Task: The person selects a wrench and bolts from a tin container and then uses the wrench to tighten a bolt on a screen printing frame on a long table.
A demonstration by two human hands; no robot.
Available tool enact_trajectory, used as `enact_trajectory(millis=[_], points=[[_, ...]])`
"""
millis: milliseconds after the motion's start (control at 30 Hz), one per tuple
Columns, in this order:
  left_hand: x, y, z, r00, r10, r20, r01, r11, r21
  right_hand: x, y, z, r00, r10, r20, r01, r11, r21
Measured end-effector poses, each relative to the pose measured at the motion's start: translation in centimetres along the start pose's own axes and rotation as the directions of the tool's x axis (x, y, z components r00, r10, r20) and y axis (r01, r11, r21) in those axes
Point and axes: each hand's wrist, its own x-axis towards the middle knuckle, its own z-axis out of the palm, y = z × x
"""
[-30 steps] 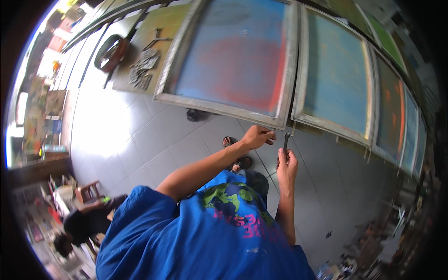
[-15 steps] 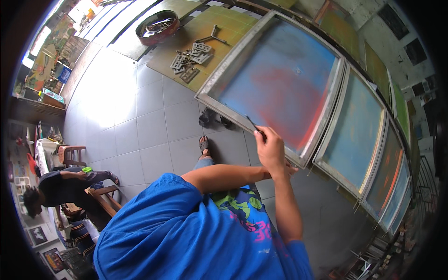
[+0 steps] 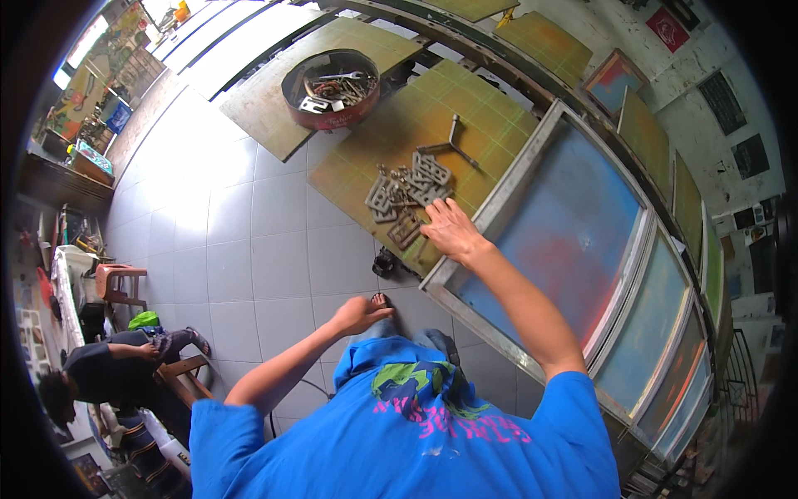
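Note:
My right hand (image 3: 453,229) reaches over the yellow-green board (image 3: 349,170), fingers spread, fingertips at a loose pile of grey metal plates and fittings (image 3: 382,200); anything directly under them is hidden. A three-armed metal wrench (image 3: 455,145) lies beyond the pile. My left hand (image 3: 357,314) is low in front of my body, over the floor, with curled fingers; whatever they may hold is too small to make out. Beside my right forearm lies a silver-framed screen (image 3: 553,229) stained blue and red.
A round red tub (image 3: 341,118) of tools and hardware sits behind the pile. More screens (image 3: 640,316) run down the right. At lower left are a co-worker in dark clothing (image 3: 100,374) and a red stool (image 3: 116,283). Dark objects (image 3: 384,262) lie under the board.
The view has shifted leftward along the racks. My right hand has moved from the screen's edge to the metal pieces, and the spanner it held is no longer distinguishable. My left hand has drawn back leftward.

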Motion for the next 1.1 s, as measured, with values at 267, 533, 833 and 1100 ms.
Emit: enact_trajectory(millis=[267, 533, 833, 1100], points=[[-4.2, -6.7, -5.9, 0.897, -0.440, 0.032, 0.421, 0.832, -0.361, 8.9, 10.2, -1.4, 0.826, 0.515, -0.228, -0.489, 0.857, 0.165], [-0.1, 0.5, -5.8, 0.982, -0.129, 0.135, 0.159, 0.956, -0.245, 13.2, 15.7, 3.2, 0.815, 0.549, -0.189, -0.519, 0.834, 0.185], [-1.7, 13.6, -4.1, 0.870, 0.300, 0.391, -0.274, 0.954, -0.121, -5.3, 6.0, -7.5, 0.586, 0.739, -0.332, -0.400, 0.621, 0.675], [-1.8, 25.7, 7.2, 0.721, 0.524, 0.454, -0.539, 0.835, -0.107, -35.2, -11.9, -7.3, 0.397, 0.823, -0.405, -0.787, 0.533, 0.311]])
